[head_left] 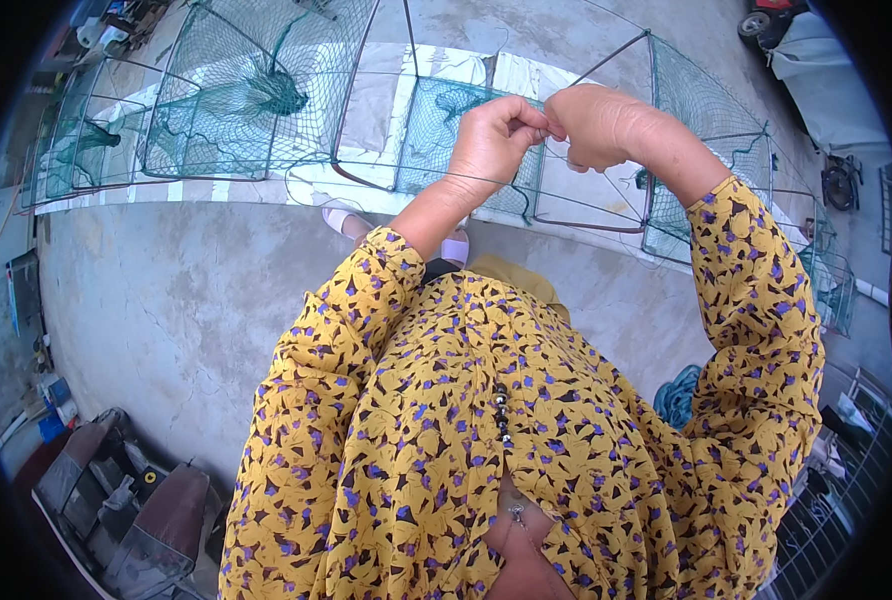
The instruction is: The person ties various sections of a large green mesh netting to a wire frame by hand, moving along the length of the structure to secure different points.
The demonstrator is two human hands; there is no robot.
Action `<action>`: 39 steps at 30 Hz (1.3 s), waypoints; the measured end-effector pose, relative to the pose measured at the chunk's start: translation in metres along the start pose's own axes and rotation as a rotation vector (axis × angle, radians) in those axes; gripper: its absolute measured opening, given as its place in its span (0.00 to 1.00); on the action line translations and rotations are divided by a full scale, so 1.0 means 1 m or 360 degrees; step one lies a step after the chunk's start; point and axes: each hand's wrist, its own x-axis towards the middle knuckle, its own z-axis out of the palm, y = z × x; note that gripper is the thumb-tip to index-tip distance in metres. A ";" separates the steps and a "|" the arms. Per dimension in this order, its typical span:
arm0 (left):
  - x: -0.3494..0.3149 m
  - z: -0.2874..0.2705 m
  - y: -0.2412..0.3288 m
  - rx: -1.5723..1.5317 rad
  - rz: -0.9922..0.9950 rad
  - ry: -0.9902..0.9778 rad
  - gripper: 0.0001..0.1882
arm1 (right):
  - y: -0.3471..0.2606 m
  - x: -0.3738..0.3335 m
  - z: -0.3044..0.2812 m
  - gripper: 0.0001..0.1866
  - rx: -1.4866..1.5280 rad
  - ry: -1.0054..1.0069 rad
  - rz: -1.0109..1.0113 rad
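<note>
A long green mesh net trap [206, 130] on dark metal frames stretches across the far side, in front of me. My left hand [491, 143] and my right hand [598, 125] meet above its middle section, fingertips pinched close together. Whatever lies between the fingers is too small to make out. Just below the hands runs a cord along the trap's near edge, with a dark frame rod [591, 229] under it. Gathered mesh funnels [276, 92] hang inside the left sections. The trap rests over a pale, white-striped strip [228, 192] on the ground.
Light purple shoes [456, 249] stand close to the strip. A teal bundle [677, 396] lies by my right elbow. A vehicle with brown seats [171, 520] is at the lower left, a wire rack [834, 505] at the lower right. A pale cover [816, 85] drapes something at the far right.
</note>
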 end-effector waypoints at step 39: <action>0.011 0.005 0.024 -0.0183 -0.0413 0.0061 0.06 | 0.020 0.007 -0.002 0.08 0.2659 0.1651 -0.0427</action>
